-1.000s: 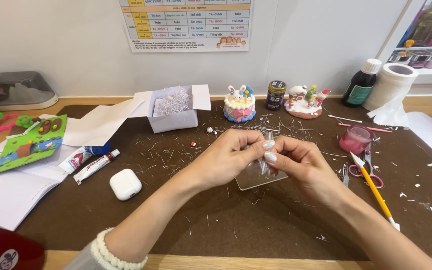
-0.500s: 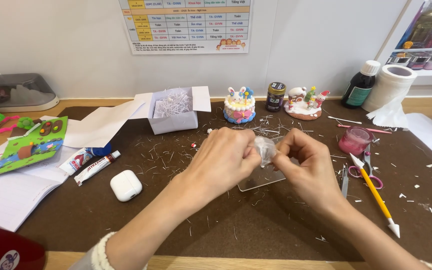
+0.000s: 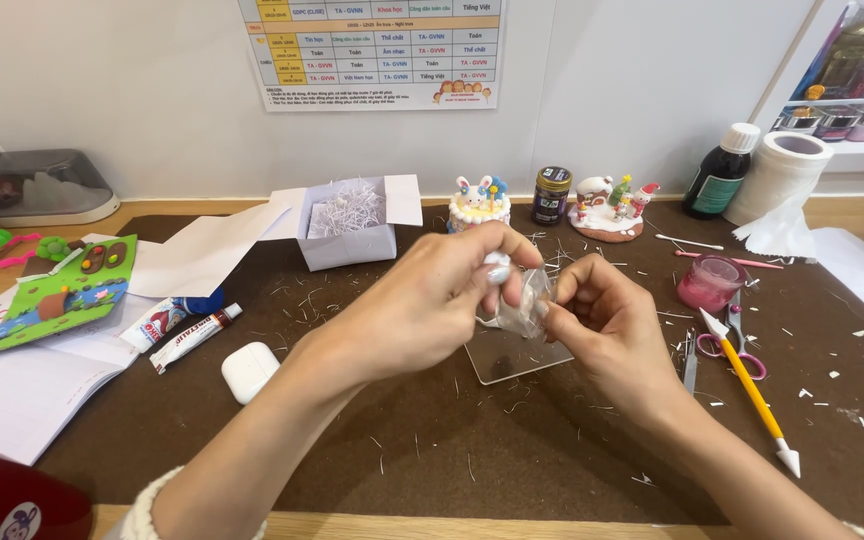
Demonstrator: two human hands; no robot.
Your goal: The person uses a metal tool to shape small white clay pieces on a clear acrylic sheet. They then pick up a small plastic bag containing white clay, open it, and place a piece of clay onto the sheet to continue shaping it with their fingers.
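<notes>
Hands (image 3: 432,300) now closer, crumpled clear wrapper (image 3: 525,305) half hidden by fingers (image 3: 497,268)

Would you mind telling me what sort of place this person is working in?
Probably a home craft desk: a dark work mat strewn with paper shreds, small clay figurines, pink scissors, and a timetable chart on the wall.

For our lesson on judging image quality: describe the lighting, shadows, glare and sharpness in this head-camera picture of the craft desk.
Head view: soft, even light; only faint shadows under the left hand and right hand; the crumpled clear plastic wrap between them shows small highlights; the desk's dark brown mat is sharp, with no motion blur; straight lines bow slightly near the frame edges.
</notes>
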